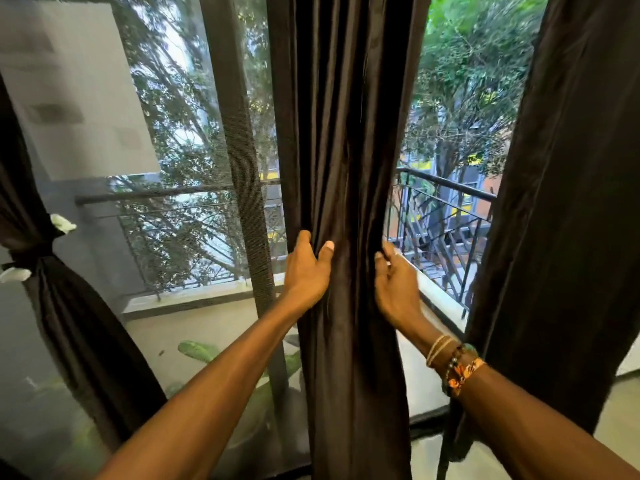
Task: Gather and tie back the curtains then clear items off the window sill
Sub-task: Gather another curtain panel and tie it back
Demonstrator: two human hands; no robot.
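Pale balcony floor beyond the mesh screen, 1 green leafy plant on it.

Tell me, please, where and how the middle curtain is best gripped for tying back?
Grip the middle curtain at mid-height, coming in from both edges, as the left hand and right hand do: its vertical folds hang loose there and should bunch inward. The tied left curtain is cinched at about that height.

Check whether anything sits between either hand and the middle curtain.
Nothing visible does. The left hand grips the middle curtain at its left edge, and the right hand grips its right folds. Both touch the fabric directly.
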